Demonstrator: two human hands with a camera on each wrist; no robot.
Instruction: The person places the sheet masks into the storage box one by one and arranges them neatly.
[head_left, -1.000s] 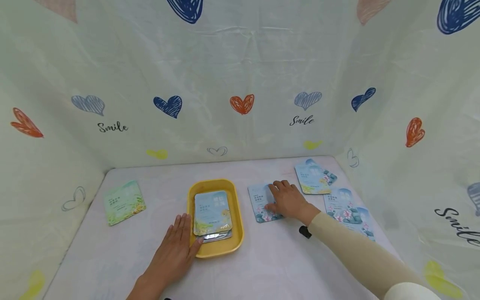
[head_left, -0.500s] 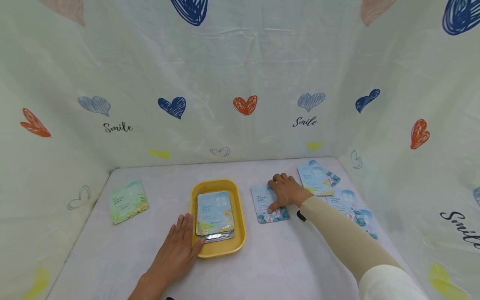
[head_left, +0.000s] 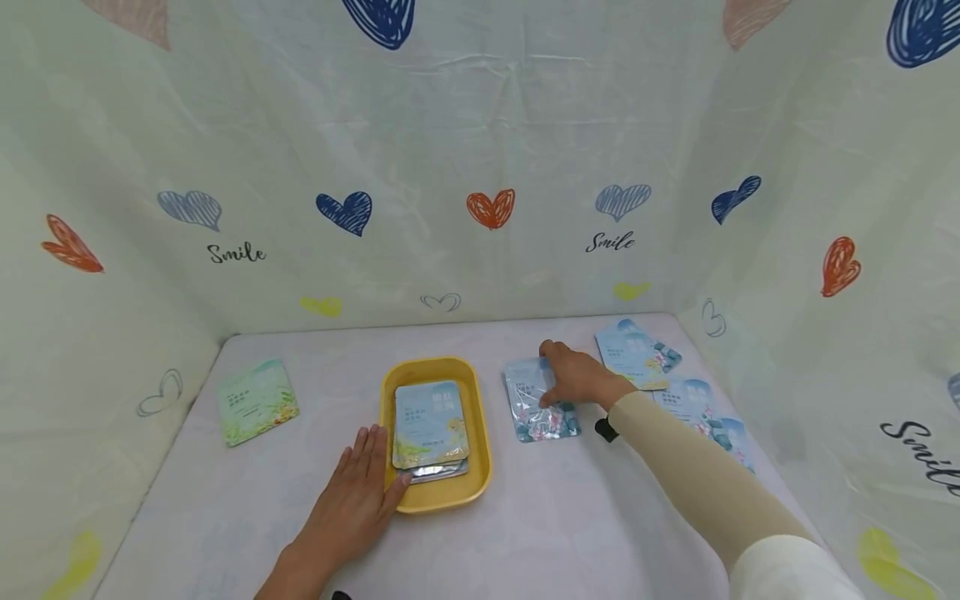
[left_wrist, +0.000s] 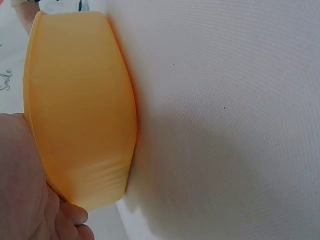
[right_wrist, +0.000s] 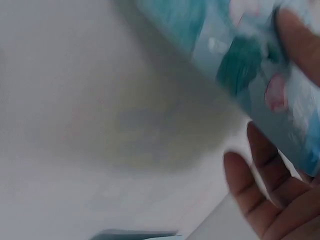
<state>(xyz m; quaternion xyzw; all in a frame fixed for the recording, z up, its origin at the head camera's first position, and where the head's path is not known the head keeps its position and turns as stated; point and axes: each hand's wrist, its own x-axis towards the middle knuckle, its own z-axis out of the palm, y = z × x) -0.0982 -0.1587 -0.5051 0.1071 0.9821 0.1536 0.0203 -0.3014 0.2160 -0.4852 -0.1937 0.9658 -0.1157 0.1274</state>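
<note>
My right hand (head_left: 576, 377) pinches a flat blue foil sachet (head_left: 527, 402) printed with pink lotus flowers, right of the tray. In the right wrist view the thumb lies over the sachet's face (right_wrist: 250, 70) with fingers beneath, and its edge stands off the white cloth. My left hand (head_left: 351, 492) lies with straight fingers along the left rim of a yellow tray (head_left: 481, 479); the left wrist view shows the hand at the rim of the tray's side wall (left_wrist: 85, 110). Inside the tray, a light blue sachet (head_left: 429, 423) tops a silver-edged one (head_left: 438, 474).
A green sachet (head_left: 258, 402) lies at the table's left. Blue sachets overlap at the back right (head_left: 633, 354), and more lotus sachets (head_left: 686, 402) lie near the right edge, partly behind the right sleeve (head_left: 697, 475). A heart-printed curtain (head_left: 420, 125) surrounds the white-covered table (head_left: 555, 517).
My right hand has gone from touching the lotus sachet to pinching it; the sachet's far edge has tilted up and its surface now shows creased glare. The left hand has stayed at the tray.
</note>
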